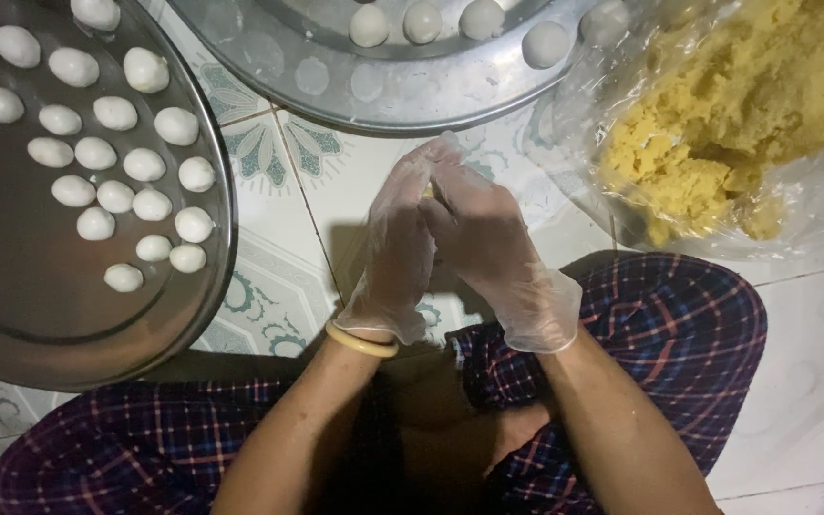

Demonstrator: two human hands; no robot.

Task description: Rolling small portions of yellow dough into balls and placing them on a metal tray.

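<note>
My left hand point(398, 253) and my right hand point(488, 248), both in thin clear plastic gloves, are pressed palm to palm above the tiled floor. A bit of yellow filling point(428, 193) shows between the fingers; the rest of what they hold is hidden. A pale yellow bangle point(361, 341) rings my left wrist. To the left lies a round metal tray point(11, 305) with several white dough balls point(114, 196). A heap of yellow crumbly filling point(746, 105) sits in clear plastic at the upper right.
A second metal tray point(383, 95) with several white balls point(422, 21) lies at the top centre. Patterned floor tiles point(278, 286) lie between the trays. My crossed legs in plaid trousers point(669, 324) fill the bottom of the view.
</note>
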